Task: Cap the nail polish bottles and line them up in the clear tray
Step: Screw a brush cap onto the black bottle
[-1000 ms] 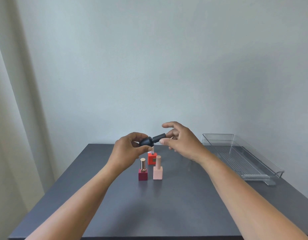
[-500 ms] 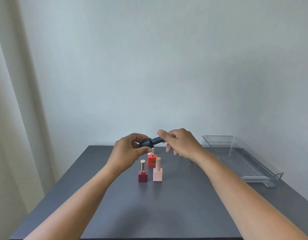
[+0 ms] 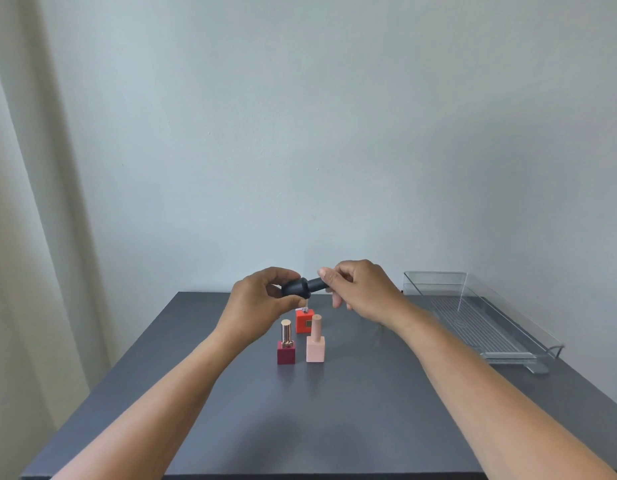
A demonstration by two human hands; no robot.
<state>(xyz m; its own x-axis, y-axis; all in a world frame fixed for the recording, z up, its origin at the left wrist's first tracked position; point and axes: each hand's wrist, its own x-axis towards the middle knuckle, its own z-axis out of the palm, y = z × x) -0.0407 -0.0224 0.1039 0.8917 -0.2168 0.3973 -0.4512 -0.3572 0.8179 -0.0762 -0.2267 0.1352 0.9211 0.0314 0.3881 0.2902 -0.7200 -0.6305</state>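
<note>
Over a grey table (image 3: pixel 334 427), the clear tray (image 3: pixel 480 317) waiting far right, the left hand (image 3: pixel 255 303) clamps a black bottle (image 3: pixel 295 289) lying sideways, long axis pointing right, where the right hand (image 3: pixel 360 291) pinches its cap (image 3: pixel 316 284); three bottles stand just below

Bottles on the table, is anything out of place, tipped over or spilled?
Nothing spilled or toppled. The dark red bottle, pink bottle and orange-red bottle stand upright on the table. The black bottle is held sideways between the left hand and right hand. The clear tray holds none.
</note>
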